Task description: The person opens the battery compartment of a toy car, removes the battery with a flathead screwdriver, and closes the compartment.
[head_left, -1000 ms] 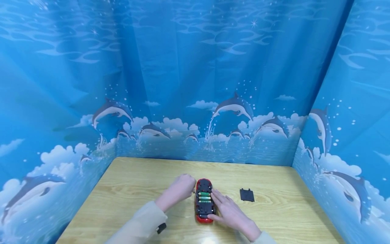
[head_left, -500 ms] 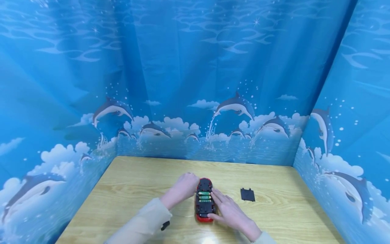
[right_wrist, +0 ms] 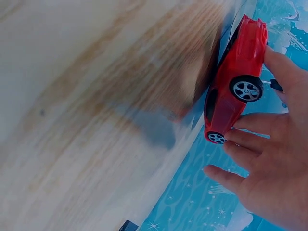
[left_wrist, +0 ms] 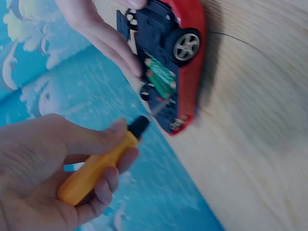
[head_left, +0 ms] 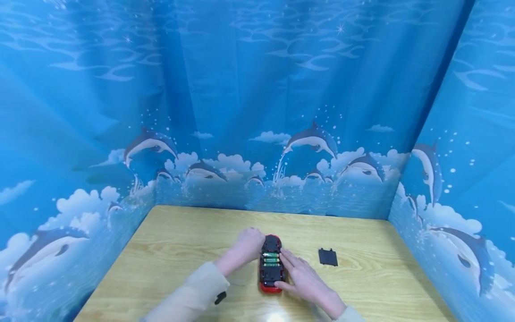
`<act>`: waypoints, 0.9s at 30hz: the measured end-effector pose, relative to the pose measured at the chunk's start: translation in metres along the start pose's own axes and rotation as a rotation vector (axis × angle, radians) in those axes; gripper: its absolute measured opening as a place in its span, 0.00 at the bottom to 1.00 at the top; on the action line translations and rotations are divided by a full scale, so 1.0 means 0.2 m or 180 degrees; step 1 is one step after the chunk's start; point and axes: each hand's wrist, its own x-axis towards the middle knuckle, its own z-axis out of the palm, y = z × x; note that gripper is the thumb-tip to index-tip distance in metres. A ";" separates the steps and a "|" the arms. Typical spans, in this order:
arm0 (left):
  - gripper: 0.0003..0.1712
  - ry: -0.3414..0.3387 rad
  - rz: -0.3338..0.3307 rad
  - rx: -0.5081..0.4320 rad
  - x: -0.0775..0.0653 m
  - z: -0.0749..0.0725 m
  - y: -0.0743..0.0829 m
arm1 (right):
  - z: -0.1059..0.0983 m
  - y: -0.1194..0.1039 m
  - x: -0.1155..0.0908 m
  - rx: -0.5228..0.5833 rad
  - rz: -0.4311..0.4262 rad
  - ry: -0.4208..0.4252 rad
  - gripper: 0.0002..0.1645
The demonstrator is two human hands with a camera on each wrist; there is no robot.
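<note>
A red toy car (head_left: pixel 271 286) lies upside down on the wooden table, its black underside up. Several green batteries (head_left: pixel 271 260) sit side by side in its uncovered battery compartment. My left hand (head_left: pixel 246 247) is beside the car's far left side. In the left wrist view it grips a screwdriver (left_wrist: pixel 91 172) by the yellow handle; the metal shaft reaches over the underside near the batteries. Whether its tip touches is unclear. My right hand (head_left: pixel 303 279) rests along the car's right side with fingers extended, thumb near the close end, as the right wrist view (right_wrist: pixel 269 159) also shows.
A black battery cover (head_left: pixel 328 257) with small tabs lies on the table (head_left: pixel 370 277) to the right of the car. Blue curtains (head_left: pixel 225 112) printed with dolphins hang behind the table and at both sides.
My left hand has moved slightly right, closer to the car's far end. My right hand and the car stay in place, and the view has shifted slightly.
</note>
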 end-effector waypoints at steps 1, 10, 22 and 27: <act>0.09 -0.0019 0.0009 -0.0096 0.00 0.01 -0.02 | 0.00 0.00 0.00 0.0005 0.0005 0.0020 0.50; 0.07 -0.0107 -0.0064 -0.1419 -0.03 0.14 -0.16 | -0.02 0.04 0.01 -0.0014 -0.0020 0.0169 0.51; 0.03 -0.0038 -0.0007 -0.1943 -0.09 0.23 -0.15 | 0.04 0.07 -0.02 0.0111 -0.0017 0.0051 0.50; 0.03 0.0000 -0.0113 -0.1999 -0.10 0.22 -0.15 | 0.02 0.05 -0.02 0.0109 -0.0046 0.0027 0.51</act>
